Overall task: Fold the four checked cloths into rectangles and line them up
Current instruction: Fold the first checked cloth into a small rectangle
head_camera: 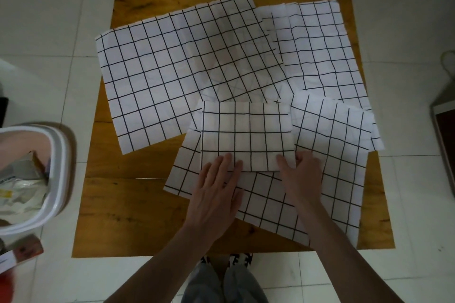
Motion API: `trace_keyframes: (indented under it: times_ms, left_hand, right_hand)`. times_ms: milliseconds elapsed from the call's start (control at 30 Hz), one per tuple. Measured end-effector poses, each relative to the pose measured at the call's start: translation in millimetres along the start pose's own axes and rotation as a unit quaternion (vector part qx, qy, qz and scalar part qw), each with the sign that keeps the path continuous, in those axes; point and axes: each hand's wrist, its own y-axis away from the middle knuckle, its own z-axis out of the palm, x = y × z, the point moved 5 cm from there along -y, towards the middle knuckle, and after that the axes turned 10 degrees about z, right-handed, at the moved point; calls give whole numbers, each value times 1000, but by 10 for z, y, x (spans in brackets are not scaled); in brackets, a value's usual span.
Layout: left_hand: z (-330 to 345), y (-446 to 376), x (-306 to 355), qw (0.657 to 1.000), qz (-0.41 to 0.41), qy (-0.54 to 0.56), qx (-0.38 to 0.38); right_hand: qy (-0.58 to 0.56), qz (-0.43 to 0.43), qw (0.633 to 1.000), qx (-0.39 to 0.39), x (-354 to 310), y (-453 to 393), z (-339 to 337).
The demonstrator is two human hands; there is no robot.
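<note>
Four white cloths with a black check lie on a wooden table (128,204). A small folded cloth (246,130) sits in the near middle, on top of an unfolded cloth (332,179) spread to the near right. My left hand (216,194) lies flat with straight fingers on the folded cloth's near edge. My right hand (300,174) pinches the folded cloth's near right corner. A large unfolded cloth (160,74) covers the far left. Another cloth (317,49) lies at the far right.
A white bin (59,170) with paper waste stands on the tiled floor to the left of the table. A dark box (445,130) sits at the right edge. My feet (229,261) are at the table's near edge.
</note>
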Motion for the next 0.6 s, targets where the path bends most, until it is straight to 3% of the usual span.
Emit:
trace_keyframes:
  times_ms: [233, 433, 600]
  left_hand:
    - [67, 174, 85, 1000, 15, 13, -14]
    - [88, 196, 97, 1000, 16, 21, -8]
    - [48, 211, 86, 999, 25, 16, 16]
  right_hand:
    - [-159, 26, 986, -41, 90, 163, -12]
    - [-121, -163, 979, 3, -96, 509, -74]
    - [-132, -204, 970, -2, -209, 746, 82]
